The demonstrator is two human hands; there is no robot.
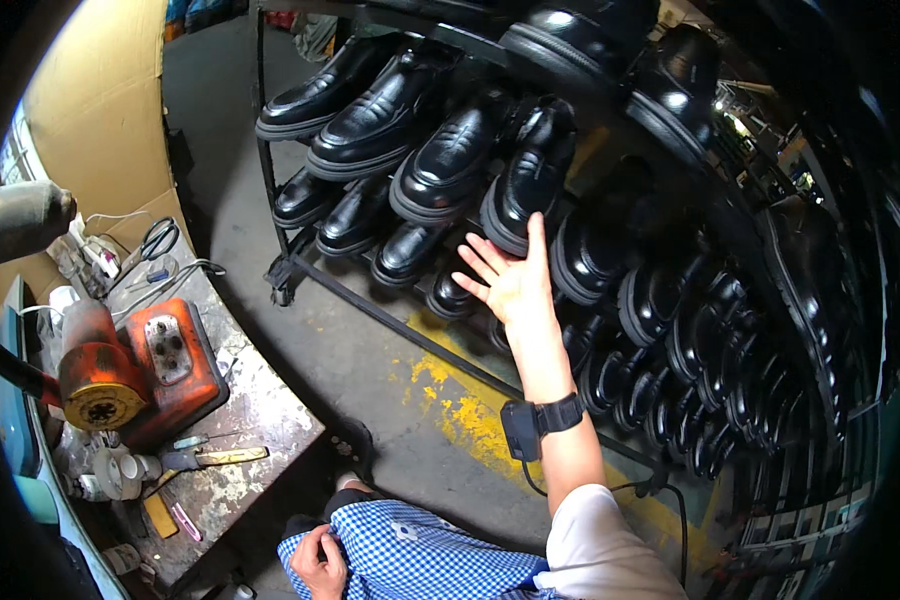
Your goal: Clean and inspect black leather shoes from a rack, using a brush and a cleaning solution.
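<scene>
My right hand (505,283) is stretched out to the rack, palm up and fingers spread. Its thumb reaches the toe of a glossy black shoe (530,180) with a thick dark sole; whether the thumb presses on it I cannot tell. The fingers spread just below the sole, with nothing gripped. Beside that shoe stands another black shoe (447,160), toe forward. My left hand (320,566) is low at the front of the blue checked apron (420,550), fingers curled in. What it holds, if anything, is hidden.
A black metal rack (400,325) carries several tiers of black shoes, running to the right. At left, a worn workbench (270,410) bears an orange machine (175,355), scissors (160,238), a wooden-handled tool (232,456) and cables. A cardboard sheet (105,100) stands behind it.
</scene>
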